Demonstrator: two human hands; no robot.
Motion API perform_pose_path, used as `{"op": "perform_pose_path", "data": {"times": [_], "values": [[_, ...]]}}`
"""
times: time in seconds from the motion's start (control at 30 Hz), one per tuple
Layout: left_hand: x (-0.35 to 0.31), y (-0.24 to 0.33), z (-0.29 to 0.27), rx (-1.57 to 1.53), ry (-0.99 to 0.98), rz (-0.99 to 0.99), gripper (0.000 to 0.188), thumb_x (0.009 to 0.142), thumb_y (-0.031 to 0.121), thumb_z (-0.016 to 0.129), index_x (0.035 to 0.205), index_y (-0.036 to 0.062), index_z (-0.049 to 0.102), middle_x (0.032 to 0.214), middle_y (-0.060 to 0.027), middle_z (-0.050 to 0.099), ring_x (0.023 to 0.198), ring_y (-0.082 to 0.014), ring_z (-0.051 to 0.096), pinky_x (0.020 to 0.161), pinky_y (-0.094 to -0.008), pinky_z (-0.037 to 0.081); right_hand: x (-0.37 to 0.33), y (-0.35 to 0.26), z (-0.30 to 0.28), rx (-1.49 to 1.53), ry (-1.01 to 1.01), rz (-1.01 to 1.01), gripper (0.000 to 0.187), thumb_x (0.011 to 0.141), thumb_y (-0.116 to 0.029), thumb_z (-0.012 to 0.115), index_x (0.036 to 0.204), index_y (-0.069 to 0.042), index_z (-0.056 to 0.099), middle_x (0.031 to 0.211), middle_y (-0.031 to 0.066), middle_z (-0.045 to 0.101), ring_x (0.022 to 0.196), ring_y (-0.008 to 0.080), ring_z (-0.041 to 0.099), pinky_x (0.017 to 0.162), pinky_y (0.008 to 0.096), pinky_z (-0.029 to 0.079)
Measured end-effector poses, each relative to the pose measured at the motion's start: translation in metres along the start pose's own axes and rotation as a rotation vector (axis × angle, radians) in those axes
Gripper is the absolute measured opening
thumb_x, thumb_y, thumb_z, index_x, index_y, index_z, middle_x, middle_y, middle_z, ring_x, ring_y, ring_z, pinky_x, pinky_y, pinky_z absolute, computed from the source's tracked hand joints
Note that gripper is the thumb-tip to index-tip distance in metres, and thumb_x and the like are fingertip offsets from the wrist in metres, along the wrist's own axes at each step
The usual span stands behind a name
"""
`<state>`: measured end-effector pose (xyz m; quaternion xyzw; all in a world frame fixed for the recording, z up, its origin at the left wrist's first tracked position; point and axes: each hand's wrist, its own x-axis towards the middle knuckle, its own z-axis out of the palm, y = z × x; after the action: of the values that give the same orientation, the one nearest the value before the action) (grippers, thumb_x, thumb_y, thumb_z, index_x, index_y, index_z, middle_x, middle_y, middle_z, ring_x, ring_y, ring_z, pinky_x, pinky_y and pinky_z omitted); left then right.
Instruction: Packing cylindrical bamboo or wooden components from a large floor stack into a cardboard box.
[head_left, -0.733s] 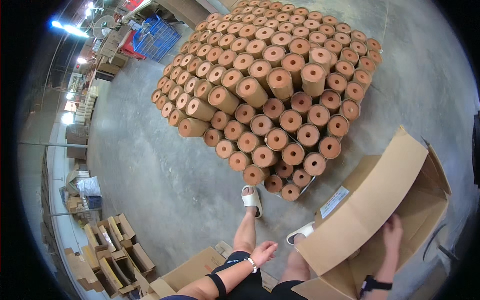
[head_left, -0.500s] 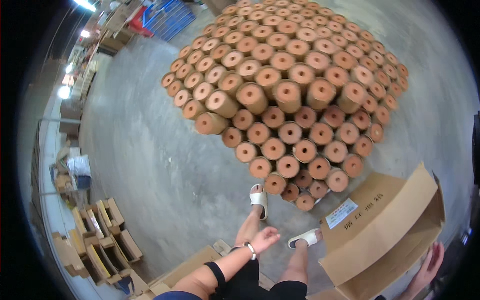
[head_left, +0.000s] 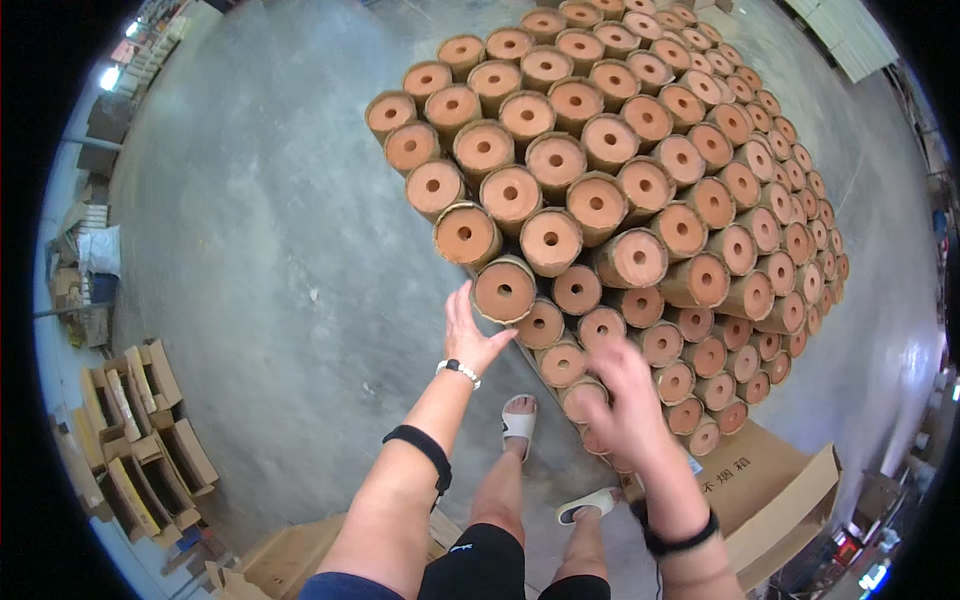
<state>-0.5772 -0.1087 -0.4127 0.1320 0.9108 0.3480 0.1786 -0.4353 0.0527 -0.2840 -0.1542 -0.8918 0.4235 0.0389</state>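
Note:
Terracotta-coloured cylinders wrapped in brown paper, each with a round hole in its top, stand in a tight stack. One corner cylinder (head_left: 503, 289) juts out at the stack's near left, on the upper layer. At its left and near side is my left hand (head_left: 473, 328), fingers and thumb spread against or just beside the paper wrap. I cannot tell if it presses on it. My right hand (head_left: 625, 395) is raised over the lower near cylinders (head_left: 662, 343), smeared by motion. Its fingers are too blurred to read, and nothing shows clearly in it.
An open cardboard box (head_left: 770, 490) lies at the near right, beside my right forearm. Another carton (head_left: 290, 560) is at my near left. Several opened cartons (head_left: 150, 450) sit against the left side. My feet in white slippers (head_left: 518, 425) stand close to the stack's corner.
My view has shifted toward the stack's left corner. The left hand has reached forward to the corner cylinder. My right hand has left the cardboard box's side and moved over the stack.

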Motion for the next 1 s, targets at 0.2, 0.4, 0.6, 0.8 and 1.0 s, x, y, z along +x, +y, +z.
{"op": "perform_pose_path", "data": {"times": [0.2, 0.4, 0.6, 0.8, 1.0], "values": [[0.017, 0.003, 0.042, -0.26, 0.217, 0.14, 0.098, 0.041, 0.018, 0.082, 0.122, 0.0066, 0.027, 0.117, -0.0166, 0.037, 0.108, -0.0332, 0.039, 0.092, -0.0397, 0.036, 0.133, 0.037, 0.043, -0.49, 0.159, -0.023, 0.037, 0.056, -0.006, 0.066, 0.092, -0.007, 0.055, 0.126, 0.0172, 0.03, 0.115, 0.0376, 0.027, 0.094, 0.052, 0.028], [0.026, -0.003, 0.045, -0.295, 0.3, 0.249, 0.091, 0.046, 0.016, 0.082, 0.119, 0.0049, 0.028, 0.11, -0.0137, 0.046, 0.098, -0.0256, 0.05, 0.085, -0.0354, 0.041, 0.148, 0.072, 0.079, -0.8, 0.059, -0.036, 0.019, 0.057, -0.009, 0.063, 0.075, -0.011, 0.056, 0.132, 0.013, 0.026, 0.121, 0.036, 0.022, 0.097, 0.0607, 0.014], [0.021, 0.005, 0.04, -0.427, 0.252, 0.185, 0.085, 0.049, 0.016, 0.08, 0.116, 0.0058, 0.029, 0.108, -0.0132, 0.047, 0.097, -0.0226, 0.05, 0.084, -0.0338, 0.043, 0.13, 0.058, 0.05, -0.562, 0.149, -0.165, 0.027, 0.049, -0.01, 0.069, 0.07, -0.006, 0.053, 0.128, 0.0171, 0.031, 0.116, 0.0377, 0.029, 0.097, 0.052, 0.022], [-0.017, 0.017, -0.004, -0.662, 0.204, 0.093, 0.074, 0.052, 0.016, 0.075, 0.113, 0.006, 0.033, 0.102, -0.0106, 0.051, 0.097, -0.0232, 0.051, 0.082, -0.0351, 0.043, 0.062, 0.03, -0.002, 0.148, 0.446, 0.163, 0.055, 0.051, -0.015, 0.077, 0.093, -0.004, 0.044, 0.115, 0.0165, 0.04, 0.103, 0.03, 0.044, 0.087, 0.039, 0.038], [-0.094, 0.023, -0.029, -1.817, -0.783, -0.763, 0.078, 0.059, 0.031, 0.063, 0.124, 0.0029, 0.031, 0.118, -0.0108, 0.045, 0.106, -0.0228, 0.048, 0.092, -0.0368, 0.038, -0.017, 0.028, -0.044, 1.482, 0.402, 0.599, 0.079, 0.063, -0.023, 0.061, 0.131, -0.01, 0.023, 0.124, 0.0114, 0.038, 0.116, 0.0307, 0.037, 0.096, 0.0463, 0.032]]}}
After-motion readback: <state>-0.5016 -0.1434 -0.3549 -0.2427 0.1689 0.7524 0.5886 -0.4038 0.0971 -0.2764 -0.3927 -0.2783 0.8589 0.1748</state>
